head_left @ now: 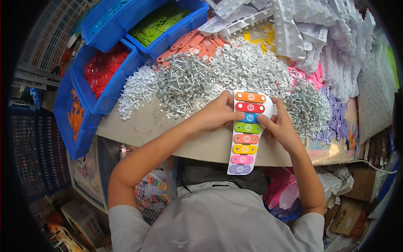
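Observation:
Both hands hold a toy xylophone [247, 138] with a white base and a column of bars, orange at the far end down to purple at the near end. The thumb of my left hand [218, 111] presses the left end of the blue bar, its fingers curled behind the base. From the other side my right hand [280, 125] grips the edge, its thumb on the blue bar's right end. White caps show on the orange and red bars' ends; small metal-coloured dots mark the bars below blue. The thumbs cover the blue bar's ends.
Beyond the hands lie heaps of metal pins [184, 80], white caps [252, 63] and small white pieces [136, 90]. More pins [312, 105] and purple bars [338, 122] are at right. Blue bins [113, 105] stand at left; white moulded bases [289, 31] pile up at the back right.

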A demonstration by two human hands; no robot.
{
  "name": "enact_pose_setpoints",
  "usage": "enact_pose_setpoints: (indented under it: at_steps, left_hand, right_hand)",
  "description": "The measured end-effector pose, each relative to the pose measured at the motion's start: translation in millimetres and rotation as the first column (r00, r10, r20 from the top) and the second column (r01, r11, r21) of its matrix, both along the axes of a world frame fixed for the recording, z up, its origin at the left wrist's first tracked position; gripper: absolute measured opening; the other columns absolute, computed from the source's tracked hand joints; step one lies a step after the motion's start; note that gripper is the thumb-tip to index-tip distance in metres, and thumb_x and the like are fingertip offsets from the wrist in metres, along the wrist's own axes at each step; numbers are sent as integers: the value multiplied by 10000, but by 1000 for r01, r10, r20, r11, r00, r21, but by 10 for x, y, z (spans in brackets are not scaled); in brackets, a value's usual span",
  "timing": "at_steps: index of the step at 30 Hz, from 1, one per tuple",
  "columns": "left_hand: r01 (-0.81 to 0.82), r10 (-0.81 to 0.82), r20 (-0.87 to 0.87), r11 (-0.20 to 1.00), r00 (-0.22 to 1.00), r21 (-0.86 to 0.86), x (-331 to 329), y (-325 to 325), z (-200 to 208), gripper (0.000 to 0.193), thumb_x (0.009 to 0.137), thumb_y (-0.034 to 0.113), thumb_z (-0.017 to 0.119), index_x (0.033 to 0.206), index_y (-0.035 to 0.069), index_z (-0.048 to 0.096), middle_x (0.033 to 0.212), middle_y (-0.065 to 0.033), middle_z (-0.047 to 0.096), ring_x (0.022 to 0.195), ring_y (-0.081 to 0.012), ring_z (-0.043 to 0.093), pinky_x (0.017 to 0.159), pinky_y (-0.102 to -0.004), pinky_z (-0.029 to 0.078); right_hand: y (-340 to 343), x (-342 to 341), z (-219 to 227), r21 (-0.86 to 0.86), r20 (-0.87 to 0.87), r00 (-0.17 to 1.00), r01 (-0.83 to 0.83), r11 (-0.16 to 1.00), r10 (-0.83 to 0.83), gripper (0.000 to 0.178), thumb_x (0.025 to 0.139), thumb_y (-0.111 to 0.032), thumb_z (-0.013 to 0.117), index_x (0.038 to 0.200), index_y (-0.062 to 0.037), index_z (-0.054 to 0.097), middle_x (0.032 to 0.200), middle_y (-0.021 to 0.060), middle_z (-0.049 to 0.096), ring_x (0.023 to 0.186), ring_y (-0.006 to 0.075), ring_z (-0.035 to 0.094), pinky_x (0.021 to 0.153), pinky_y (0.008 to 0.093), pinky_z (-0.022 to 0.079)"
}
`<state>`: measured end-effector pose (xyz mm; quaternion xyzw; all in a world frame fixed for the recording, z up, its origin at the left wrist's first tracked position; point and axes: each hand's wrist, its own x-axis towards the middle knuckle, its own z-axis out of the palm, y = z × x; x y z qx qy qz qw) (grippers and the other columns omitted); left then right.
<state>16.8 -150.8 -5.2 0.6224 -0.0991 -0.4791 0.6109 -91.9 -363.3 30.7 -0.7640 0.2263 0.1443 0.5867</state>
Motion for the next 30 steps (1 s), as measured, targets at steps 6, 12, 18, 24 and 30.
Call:
enact_pose_setpoints:
  at_steps: [6, 12, 18, 24, 30]
  left_hand:
    - [-28, 27, -7, 996, 1000, -82, -32, -21, -18, 413, 924, 159, 749, 1082, 68, 378, 674, -38, 589, 528, -71, 503, 424, -231, 323]
    - [-91, 101, 110, 991, 989, -97, -100, -3, -218, 409, 933, 155, 741, 1128, 28, 404, 681, -53, 608, 530, -79, 514, 442, -248, 351]
    - [-238, 180, 517, 970, 837, 46, -514, 408, 103, 516, 943, 199, 732, 1343, -2, 474, 708, -53, 610, 621, -120, 567, 585, -295, 449]
    - [-719, 287, 939, 692, 190, -66, -377, 1369, 80, 90, 943, 68, 684, 1009, 12, 709, 870, -78, 698, 716, -148, 639, 655, -286, 508]
    - [-754, 15, 992, 652, 125, 85, -31, 1829, -13, 95, 928, 98, 685, 996, 41, 720, 950, -95, 689, 828, -267, 669, 724, -354, 535]
  right_hand:
    - [-40, 16, -93, 52, 11, 999, -33, 998, 32, 648, 995, -230, 681, 1474, -61, 280, 711, 19, 597, 498, 67, 478, 419, 244, 312]
    - [56, -4, -62, -79, 38, 999, -30, 996, 33, 630, 995, -213, 676, 1491, -85, 309, 669, 12, 586, 479, 73, 476, 401, 259, 315]
    - [-157, -473, -133, -591, 501, 865, 331, 736, 13, 331, 1001, -127, 645, 1317, -67, 567, 734, -1, 550, 626, 65, 458, 556, 253, 350]
    - [-1305, -1396, -319, -805, 475, 873, 481, 346, -108, 182, 1018, -119, 591, 1126, 28, 602, 1009, 128, 632, 901, 253, 601, 830, 367, 489]
    - [-1395, -1540, -554, -821, 356, 921, 389, 417, -159, 160, 996, -94, 599, 1090, 37, 595, 1003, 152, 634, 909, 295, 595, 835, 399, 479]
